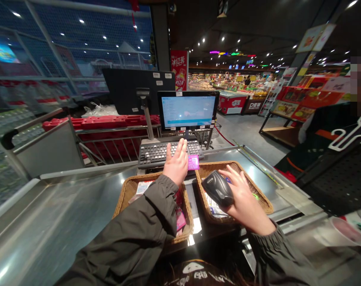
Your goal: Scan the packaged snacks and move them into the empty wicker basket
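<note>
My left hand (176, 165) is over the front of the black keyboard (153, 154), its fingers pointing towards the screen. A small pink packet (193, 162) sticks out from the right side of this hand, pinched there by a thumb that is hidden. A black handheld scanner (217, 188) is in my right hand (240, 194), above the right wicker basket (265, 198), which holds small packets. Below my left forearm stands the left wicker basket (123, 195), with a white box and pink packets in it, partly covered by the sleeve.
Behind the keyboard stand a lit monitor (188, 111) and the dark back of a second screen (123, 91). Both baskets rest on a metal counter (79, 210). Blurred cups (344, 232) are at the lower right, near white hangers (350, 137). Metal carts are beyond the counter.
</note>
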`<state>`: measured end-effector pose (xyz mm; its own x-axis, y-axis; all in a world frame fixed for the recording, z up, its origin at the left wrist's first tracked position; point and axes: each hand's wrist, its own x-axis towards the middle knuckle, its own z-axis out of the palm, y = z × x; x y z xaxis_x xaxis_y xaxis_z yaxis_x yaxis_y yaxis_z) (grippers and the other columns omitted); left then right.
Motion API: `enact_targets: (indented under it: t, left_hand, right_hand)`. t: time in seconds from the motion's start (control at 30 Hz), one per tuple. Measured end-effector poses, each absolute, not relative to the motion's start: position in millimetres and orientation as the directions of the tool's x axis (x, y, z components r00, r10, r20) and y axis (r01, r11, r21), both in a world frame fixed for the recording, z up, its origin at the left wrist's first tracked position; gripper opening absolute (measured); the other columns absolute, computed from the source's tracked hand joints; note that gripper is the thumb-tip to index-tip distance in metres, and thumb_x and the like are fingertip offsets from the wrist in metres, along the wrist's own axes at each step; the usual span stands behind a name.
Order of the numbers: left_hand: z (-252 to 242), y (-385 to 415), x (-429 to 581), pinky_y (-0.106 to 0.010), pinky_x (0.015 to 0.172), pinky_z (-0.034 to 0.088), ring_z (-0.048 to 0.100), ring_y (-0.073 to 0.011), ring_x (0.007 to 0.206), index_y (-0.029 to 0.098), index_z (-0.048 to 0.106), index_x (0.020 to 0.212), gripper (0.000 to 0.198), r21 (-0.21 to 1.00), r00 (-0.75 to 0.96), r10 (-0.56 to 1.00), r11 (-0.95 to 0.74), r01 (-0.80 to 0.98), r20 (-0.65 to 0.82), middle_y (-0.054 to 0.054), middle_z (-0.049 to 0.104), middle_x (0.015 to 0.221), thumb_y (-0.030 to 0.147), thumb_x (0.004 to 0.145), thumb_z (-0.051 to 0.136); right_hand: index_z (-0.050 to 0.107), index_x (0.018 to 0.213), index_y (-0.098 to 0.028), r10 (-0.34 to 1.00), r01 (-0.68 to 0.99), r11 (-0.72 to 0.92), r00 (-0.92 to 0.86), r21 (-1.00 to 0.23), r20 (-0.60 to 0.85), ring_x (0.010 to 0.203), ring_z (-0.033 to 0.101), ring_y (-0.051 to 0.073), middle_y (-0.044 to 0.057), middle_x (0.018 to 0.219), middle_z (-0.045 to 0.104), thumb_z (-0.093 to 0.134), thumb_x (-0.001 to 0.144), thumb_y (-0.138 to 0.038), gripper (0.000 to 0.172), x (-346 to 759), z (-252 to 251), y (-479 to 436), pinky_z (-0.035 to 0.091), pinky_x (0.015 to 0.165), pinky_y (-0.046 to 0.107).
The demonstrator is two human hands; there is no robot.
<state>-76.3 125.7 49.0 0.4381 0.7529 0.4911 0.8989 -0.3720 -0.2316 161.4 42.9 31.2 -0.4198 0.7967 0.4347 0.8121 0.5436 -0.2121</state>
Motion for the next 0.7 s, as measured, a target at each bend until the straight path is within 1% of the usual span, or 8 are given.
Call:
enact_targets:
  t: [0.17, 0.37, 0.5, 0.6, 0.7]
  left_hand:
    - [45, 126, -85, -0.067, 0.117, -0.008, 0.008, -0.0327, 0.151, 0.005, 0.065, 0.117, 0.039, -0.267, 0.435, 0.756, -0.345, 0.900, 0.490, -0.020, 0.015, 0.161, 0.015, 0.085, 0.046]
    - [42, 124, -97, -0.067, 0.116, -0.010, 0.008, -0.0330, 0.151, 0.005, 0.063, 0.121, 0.042, -0.304, 0.438, 0.747, -0.323, 0.896, 0.500, -0.021, 0.015, 0.161, 0.016, 0.085, 0.047]
    - [42, 120, -106, -0.065, 0.116, -0.012, 0.008, -0.0320, 0.152, 0.005, 0.063, 0.121, 0.042, -0.302, 0.420, 0.754, -0.302, 0.904, 0.506, -0.020, 0.016, 0.161, 0.017, 0.084, 0.048]
    - [42, 114, -118, -0.065, 0.117, -0.010, 0.008, -0.0324, 0.152, 0.005, 0.063, 0.121, 0.043, -0.298, 0.408, 0.786, -0.295, 0.908, 0.464, -0.020, 0.019, 0.160, 0.022, 0.083, 0.053]
    - [37, 105, -138, -0.067, 0.117, -0.007, 0.010, -0.0349, 0.151, 0.007, 0.065, 0.119, 0.048, -0.306, 0.420, 0.829, -0.317, 0.897, 0.370, -0.022, 0.027, 0.158, 0.032, 0.079, 0.062]
  right_hand:
    - [0.058, 0.123, -0.016, 0.789, 0.800, 0.561, -0.440, -0.212, 0.430, 0.145, 0.027, 0.039, 0.017, 0.143, 0.050, 0.056, 0.075, -0.021, 0.048, 156, 31, 41, 0.019, 0.113, 0.072]
    - [0.060, 0.121, -0.016, 0.787, 0.799, 0.567, -0.452, -0.201, 0.420, 0.145, 0.027, 0.038, 0.017, 0.143, 0.049, 0.056, 0.077, -0.022, 0.045, 148, 32, 41, 0.018, 0.114, 0.071]
    - [0.060, 0.120, -0.016, 0.778, 0.790, 0.581, -0.468, -0.195, 0.419, 0.146, 0.026, 0.038, 0.017, 0.144, 0.048, 0.056, 0.078, -0.023, 0.042, 142, 32, 41, 0.018, 0.114, 0.071]
    - [0.058, 0.124, -0.017, 0.775, 0.783, 0.589, -0.478, -0.200, 0.412, 0.145, 0.028, 0.039, 0.017, 0.144, 0.048, 0.058, 0.077, -0.023, 0.047, 138, 33, 39, 0.018, 0.113, 0.072]
    - [0.056, 0.126, -0.017, 0.773, 0.773, 0.598, -0.486, -0.213, 0.407, 0.145, 0.028, 0.040, 0.018, 0.144, 0.048, 0.060, 0.075, -0.024, 0.052, 132, 32, 36, 0.017, 0.113, 0.072]
